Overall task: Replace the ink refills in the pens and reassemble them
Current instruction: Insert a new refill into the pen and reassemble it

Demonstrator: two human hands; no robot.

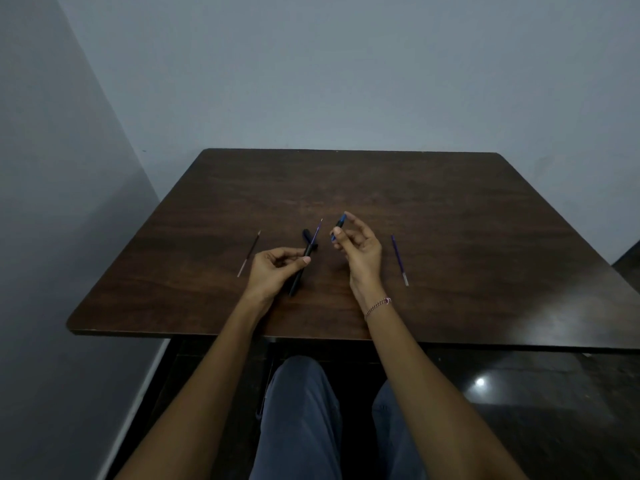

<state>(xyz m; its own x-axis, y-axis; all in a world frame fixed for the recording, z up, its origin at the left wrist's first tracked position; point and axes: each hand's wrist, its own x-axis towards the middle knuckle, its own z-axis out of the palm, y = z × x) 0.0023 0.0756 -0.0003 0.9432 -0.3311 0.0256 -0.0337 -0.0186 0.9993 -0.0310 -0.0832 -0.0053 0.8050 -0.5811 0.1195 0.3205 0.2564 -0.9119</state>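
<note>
**While Both Hands Hold Pen Parts: Barrel Contents and Part Locations**

As the head view shows, the work takes place over a dark wooden table (450,220), near its front edge.

1. Left hand (277,268): the fingers and thumb are curled round a black pen barrel (298,278) and grip it about mid-length. The barrel is tilted, with its near end pointing toward the person and its far end pointing away.

2. Barrel contents: a thin purple refill (317,232) sits partly inside the barrel. Its upper length sticks out of the far end, with the fine tip pointing away. How deep it is seated cannot be told.

3. Right hand (360,251): the thumb and fingertips pinch a short blue pen part (339,226), held above the table just right of the protruding refill and apart from it. The remaining fingers are loosely spread. A bracelet (377,306) is on this wrist.

4. A short black piece (307,234) is just beside the far end of the barrel. Whether it touches the barrel cannot be told.

5. Loose parts on the table: a dark refill (248,253) lies left of the left hand, and a purple loose refill (399,258) lies right of the right hand. Both lie flat and well apart from each other.
</note>
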